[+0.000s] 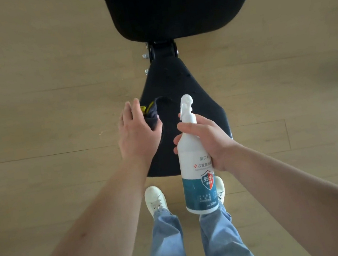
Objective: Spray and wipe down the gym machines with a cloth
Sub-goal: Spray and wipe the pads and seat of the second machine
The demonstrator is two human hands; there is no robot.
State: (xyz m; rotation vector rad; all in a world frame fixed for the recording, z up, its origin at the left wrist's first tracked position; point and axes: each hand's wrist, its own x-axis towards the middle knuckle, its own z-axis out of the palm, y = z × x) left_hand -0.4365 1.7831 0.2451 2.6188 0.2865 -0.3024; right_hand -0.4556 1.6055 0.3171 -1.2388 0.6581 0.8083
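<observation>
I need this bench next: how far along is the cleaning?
Nothing shows as finished. In hand: the left hand holds a dark cloth on the seat pad while the right hand grips the spray bottle. Left: likely the back pad, with no hand near it.

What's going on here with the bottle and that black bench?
A person stands at the end of a gym bench. Their right hand grips a white spray bottle above the seat pad, while the left hand holds a dark cloth at the pad's left edge. It looks like cleaning in progress.
</observation>
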